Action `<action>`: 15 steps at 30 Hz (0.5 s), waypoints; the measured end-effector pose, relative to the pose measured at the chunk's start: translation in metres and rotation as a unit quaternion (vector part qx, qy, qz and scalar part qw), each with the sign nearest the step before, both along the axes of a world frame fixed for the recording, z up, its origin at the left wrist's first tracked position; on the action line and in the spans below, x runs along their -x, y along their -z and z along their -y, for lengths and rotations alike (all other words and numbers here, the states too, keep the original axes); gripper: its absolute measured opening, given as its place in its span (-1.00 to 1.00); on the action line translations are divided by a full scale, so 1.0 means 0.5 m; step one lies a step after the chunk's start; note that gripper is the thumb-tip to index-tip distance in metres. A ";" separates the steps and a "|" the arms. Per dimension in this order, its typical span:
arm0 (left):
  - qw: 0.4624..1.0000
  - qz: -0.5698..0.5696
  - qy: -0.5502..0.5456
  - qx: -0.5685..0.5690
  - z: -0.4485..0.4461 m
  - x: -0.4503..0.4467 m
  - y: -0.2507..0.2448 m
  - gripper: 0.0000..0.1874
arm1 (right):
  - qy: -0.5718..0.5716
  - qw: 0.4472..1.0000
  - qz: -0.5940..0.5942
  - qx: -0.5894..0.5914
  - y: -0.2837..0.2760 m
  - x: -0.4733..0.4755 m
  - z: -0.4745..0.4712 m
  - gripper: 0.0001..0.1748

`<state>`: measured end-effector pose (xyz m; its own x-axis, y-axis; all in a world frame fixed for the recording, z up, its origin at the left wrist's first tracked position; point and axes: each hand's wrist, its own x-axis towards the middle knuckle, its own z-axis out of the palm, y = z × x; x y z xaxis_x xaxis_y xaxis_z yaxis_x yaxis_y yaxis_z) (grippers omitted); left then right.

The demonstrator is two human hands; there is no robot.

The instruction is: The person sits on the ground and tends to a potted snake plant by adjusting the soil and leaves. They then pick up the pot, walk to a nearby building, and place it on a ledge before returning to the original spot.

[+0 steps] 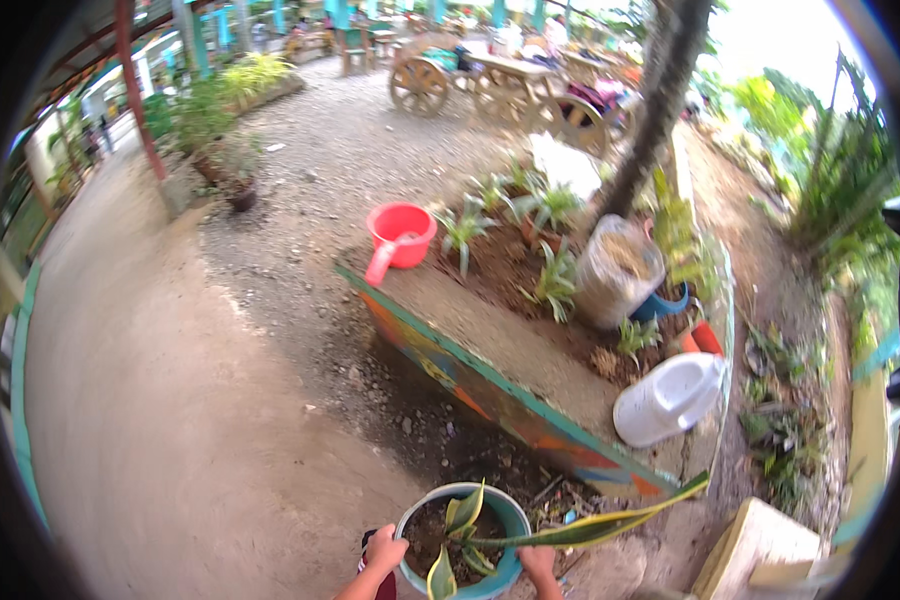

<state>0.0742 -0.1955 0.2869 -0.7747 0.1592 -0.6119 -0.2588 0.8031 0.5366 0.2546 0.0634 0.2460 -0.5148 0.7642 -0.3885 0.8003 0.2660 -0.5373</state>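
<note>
Both my hands grip a round teal pot (516, 517) by opposite sides of its rim. My left hand (387, 551) is closed on the left edge, and my right hand (537, 559) on the right. Dark soil fills the inside around a snake plant (461, 514) with yellow-edged leaves. One long leaf stretches out to the right, past my right hand. The pot's underside is hidden from this angle.
Ahead stands a concrete planter (450, 300) with a painted side. On its ledge are a red dipper (403, 234) and a white plastic jug (667, 399). A clear sack (619, 270) sits among small plants by a tree trunk (656, 105). A concrete path (142, 390) runs left.
</note>
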 end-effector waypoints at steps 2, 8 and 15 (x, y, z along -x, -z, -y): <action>0.999 0.003 -0.037 -0.002 0.039 -0.010 -0.062 -0.77 | 0.024 0.999 -0.038 0.010 -0.101 0.023 0.016 -0.78; 0.985 0.024 -0.168 -0.030 0.131 0.052 -0.270 -0.71 | -0.120 0.987 -0.079 -0.065 -0.310 0.177 0.078 -0.69; 0.963 -0.015 -0.252 -0.099 0.320 0.141 -0.330 -0.70 | -0.200 0.967 -0.094 -0.129 -0.447 0.346 0.251 -0.72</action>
<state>0.0039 -0.3553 0.4519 -0.8006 -0.1306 -0.5848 -0.5712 0.4612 0.6790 0.0815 -0.0622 0.4697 -0.8319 0.5488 -0.0819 0.5004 0.6780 -0.5385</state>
